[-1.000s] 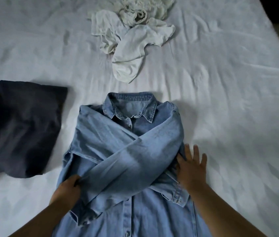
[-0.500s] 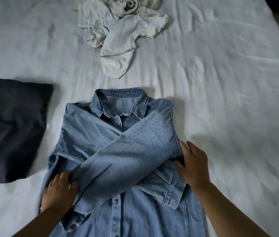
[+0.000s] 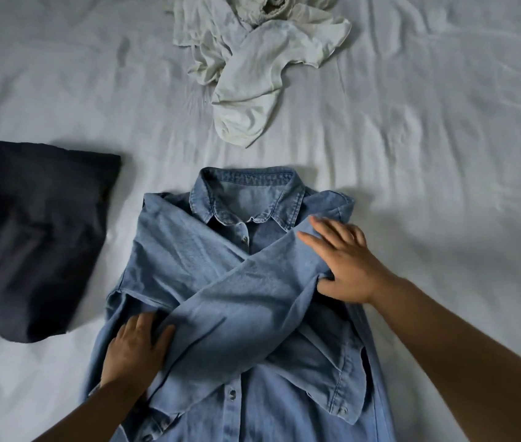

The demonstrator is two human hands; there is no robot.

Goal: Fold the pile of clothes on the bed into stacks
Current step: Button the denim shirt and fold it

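— On the bed point(image 3: 412, 154), close to the person, the shirt point(image 3: 208, 282) lies face up, collar away from them, both sleeves crossed over the chest. Why crossed?

— Likely to narrow it into a strip before the hem is folded up toward the collar.

— And the hands?

— Right hand point(image 3: 345, 263) lies flat on the upper sleeve near the shoulder, fingers straight and spread, pressing rather than gripping; the thumb tucks at the sleeve's edge. I'd say it is smoothing the fold and pinning it. Left hand point(image 3: 134, 349) sits at the lower end of that sleeve, fingers curled over the cloth, thumb against its edge, seemingly holding it taut.

— What else?

— Dark folded clothes point(image 3: 35, 237) just left of the shirt, apart from it, probably the stack begun. White clothes point(image 3: 252, 59) crumpled at the far side, not yet folded.
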